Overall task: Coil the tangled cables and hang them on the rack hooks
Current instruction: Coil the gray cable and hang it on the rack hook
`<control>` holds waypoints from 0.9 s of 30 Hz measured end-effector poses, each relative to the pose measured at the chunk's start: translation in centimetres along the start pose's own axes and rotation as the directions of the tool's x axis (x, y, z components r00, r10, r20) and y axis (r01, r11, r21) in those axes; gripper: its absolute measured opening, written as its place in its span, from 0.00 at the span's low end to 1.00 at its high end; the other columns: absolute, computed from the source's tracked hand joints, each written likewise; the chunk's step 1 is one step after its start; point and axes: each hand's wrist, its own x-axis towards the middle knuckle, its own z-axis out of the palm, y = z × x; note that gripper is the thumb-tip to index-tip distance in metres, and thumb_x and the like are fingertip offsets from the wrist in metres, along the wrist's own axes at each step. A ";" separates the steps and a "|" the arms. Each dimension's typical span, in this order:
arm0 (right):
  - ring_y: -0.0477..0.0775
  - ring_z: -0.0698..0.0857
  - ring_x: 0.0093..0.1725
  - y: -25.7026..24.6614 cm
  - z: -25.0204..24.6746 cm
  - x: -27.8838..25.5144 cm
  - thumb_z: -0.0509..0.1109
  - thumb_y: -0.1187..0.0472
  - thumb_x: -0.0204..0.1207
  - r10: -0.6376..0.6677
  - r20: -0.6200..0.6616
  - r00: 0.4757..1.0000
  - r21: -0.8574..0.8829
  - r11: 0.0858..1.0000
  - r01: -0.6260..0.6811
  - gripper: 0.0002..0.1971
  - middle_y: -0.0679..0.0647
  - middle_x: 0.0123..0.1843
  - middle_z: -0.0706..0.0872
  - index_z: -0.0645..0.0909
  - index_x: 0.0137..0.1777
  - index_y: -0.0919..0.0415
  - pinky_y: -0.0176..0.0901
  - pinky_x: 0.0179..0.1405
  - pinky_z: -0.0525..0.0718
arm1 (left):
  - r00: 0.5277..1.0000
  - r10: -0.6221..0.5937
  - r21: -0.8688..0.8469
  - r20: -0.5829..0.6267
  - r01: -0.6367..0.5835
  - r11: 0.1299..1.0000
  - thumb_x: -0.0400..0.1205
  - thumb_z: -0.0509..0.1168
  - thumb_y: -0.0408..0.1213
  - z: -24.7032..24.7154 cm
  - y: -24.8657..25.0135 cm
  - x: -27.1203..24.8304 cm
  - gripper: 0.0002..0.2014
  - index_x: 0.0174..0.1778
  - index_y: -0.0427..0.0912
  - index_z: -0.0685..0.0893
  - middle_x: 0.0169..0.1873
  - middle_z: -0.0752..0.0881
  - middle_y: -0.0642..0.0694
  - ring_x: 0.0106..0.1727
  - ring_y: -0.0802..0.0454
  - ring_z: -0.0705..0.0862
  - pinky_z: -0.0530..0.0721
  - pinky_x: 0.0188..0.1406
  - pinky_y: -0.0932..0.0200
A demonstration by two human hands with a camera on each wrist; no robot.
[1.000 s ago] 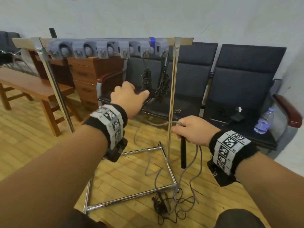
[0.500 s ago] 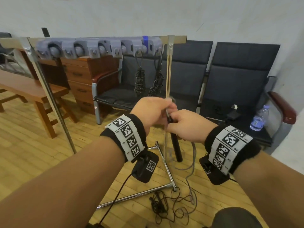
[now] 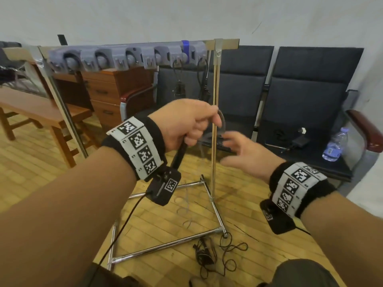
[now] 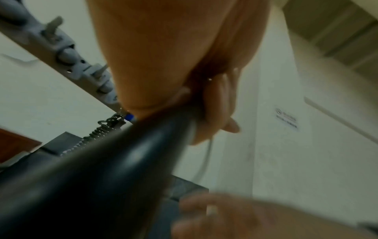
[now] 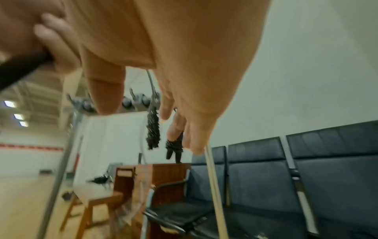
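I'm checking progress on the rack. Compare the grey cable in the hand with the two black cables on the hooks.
The grey cable is loose, its free end trailing toward the floor; the two black cables are wound into tight bundles. The grey cable is held by the left hand beside its black handle, with the right hand open nearby; the black cables hang on the rack hooks. All are thin cords.

Institutional hall / waiting area w/ large open space. Evidence: linked dark padded seats [image 3: 306, 96] along plain white wall [image 3: 145, 15], wood-strip floor [image 3: 27, 162], wooden drawer cabinet [image 3: 116, 88], wooden surface [image 3: 31, 104]. Right-wrist view: high ceiling w/ panel lights [image 5: 9, 103].
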 end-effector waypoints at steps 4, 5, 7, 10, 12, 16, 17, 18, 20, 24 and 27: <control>0.52 0.90 0.61 -3.7 0.7 1.0 0.73 0.60 0.84 -0.229 -0.075 0.971 0.309 0.920 0.241 0.13 0.55 0.58 0.92 0.83 0.67 0.53 0.49 0.67 0.84 | 0.981 0.047 -0.085 0.189 -0.032 0.996 0.95 0.57 0.41 0.8 -0.6 -0.3 0.17 0.47 0.38 0.87 0.25 0.64 0.52 0.20 0.59 0.63 0.65 0.17 0.66; 0.54 0.93 0.52 -4.1 1.0 1.0 0.69 0.57 0.87 -0.202 -0.063 0.977 0.353 0.912 0.211 0.07 0.56 0.48 0.93 0.86 0.60 0.56 0.49 0.61 0.87 | 0.983 0.085 -0.156 0.161 -0.060 0.986 0.94 0.59 0.40 0.6 -0.6 -0.3 0.15 0.47 0.38 0.86 0.25 0.64 0.52 0.20 0.59 0.62 0.65 0.17 0.66; 0.56 0.89 0.33 -3.4 1.9 1.0 0.61 0.50 0.91 -0.137 0.009 0.991 0.352 0.927 0.125 0.18 0.53 0.30 0.83 0.85 0.49 0.62 0.57 0.52 0.91 | 0.986 0.166 -0.320 -0.017 -0.163 0.933 0.93 0.60 0.40 -0.8 -0.4 -0.2 0.13 0.49 0.39 0.85 0.24 0.65 0.54 0.20 0.60 0.61 0.63 0.16 0.66; 0.50 0.79 0.27 -0.2 3.2 0.4 0.58 0.45 0.91 -0.004 0.138 0.990 0.182 0.983 -0.021 0.20 0.46 0.27 0.75 0.81 0.46 0.58 0.51 0.44 0.92 | 0.911 0.146 -0.603 -0.387 -0.369 0.707 0.95 0.61 0.44 -4.7 0.2 -0.6 0.13 0.54 0.40 0.86 0.25 0.66 0.55 0.21 0.61 0.63 0.64 0.16 0.65; 0.47 0.76 0.27 2.5 3.6 -0.1 0.58 0.47 0.91 0.124 0.196 0.973 0.111 0.983 -0.147 0.19 0.44 0.28 0.75 0.81 0.46 0.58 0.48 0.40 0.87 | 0.871 0.075 -0.682 -0.486 -0.431 0.592 0.94 0.63 0.48 -7.0 0.0 -1.1 0.12 0.60 0.44 0.87 0.28 0.74 0.55 0.22 0.61 0.69 0.67 0.18 0.66; 0.48 0.72 0.24 2.9 3.4 0.2 0.61 0.54 0.89 0.166 0.178 0.970 0.206 0.957 -0.202 0.14 0.47 0.29 0.73 0.81 0.47 0.59 0.47 0.26 0.78 | 0.902 0.084 -0.364 -0.423 -0.254 0.896 0.89 0.71 0.44 -5.8 -3.0 -0.8 0.18 0.73 0.65 0.82 0.48 0.94 0.52 0.23 0.58 0.72 0.71 0.17 0.63; 0.49 0.70 0.24 1.8 3.2 0.6 0.61 0.55 0.88 0.142 0.171 0.975 0.249 0.951 -0.182 0.13 0.48 0.29 0.72 0.81 0.46 0.59 0.45 0.23 0.74 | 0.930 0.105 -0.220 -0.353 -0.191 0.957 0.87 0.73 0.43 -4.6 -4.2 -0.6 0.23 0.76 0.69 0.81 0.52 0.95 0.53 0.22 0.57 0.72 0.71 0.16 0.61; 0.48 0.68 0.23 0.6 3.2 0.9 0.60 0.56 0.87 0.114 0.171 0.979 0.295 0.942 -0.161 0.13 0.47 0.28 0.71 0.81 0.45 0.59 0.43 0.21 0.69 | 0.962 0.108 -0.067 -0.249 -0.128 0.989 0.87 0.73 0.46 -3.1 -5.1 -0.4 0.24 0.78 0.71 0.80 0.55 0.95 0.52 0.21 0.55 0.73 0.71 0.16 0.61; 0.47 0.66 0.21 -1.8 2.7 1.5 0.58 0.56 0.87 0.061 0.176 0.982 0.367 0.922 -0.123 0.14 0.46 0.25 0.70 0.80 0.41 0.58 0.41 0.20 0.63 | 0.998 0.049 0.198 -0.043 -0.039 0.979 0.88 0.66 0.56 -0.8 -6.4 -0.3 0.20 0.77 0.75 0.79 0.54 0.95 0.46 0.21 0.54 0.76 0.75 0.17 0.59; 0.47 0.66 0.20 -3.4 1.1 1.5 0.62 0.57 0.87 0.016 0.156 0.988 0.364 0.929 -0.073 0.15 0.48 0.25 0.71 0.81 0.39 0.58 0.41 0.21 0.63 | 0.999 0.040 0.248 -0.015 -0.035 0.968 0.91 0.63 0.58 -0.5 -7.1 -0.6 0.14 0.66 0.61 0.89 0.32 0.84 0.48 0.20 0.54 0.73 0.70 0.17 0.61; 0.49 0.69 0.22 -2.0 0.5 1.0 0.64 0.50 0.89 -0.055 0.139 0.989 0.275 0.961 0.015 0.18 0.48 0.25 0.72 0.81 0.41 0.59 0.41 0.21 0.72 | 0.949 0.091 0.267 -0.302 -0.008 0.964 0.89 0.69 0.53 -3.0 -6.6 -0.5 0.15 0.45 0.47 0.92 0.22 0.76 0.57 0.19 0.58 0.70 0.69 0.17 0.63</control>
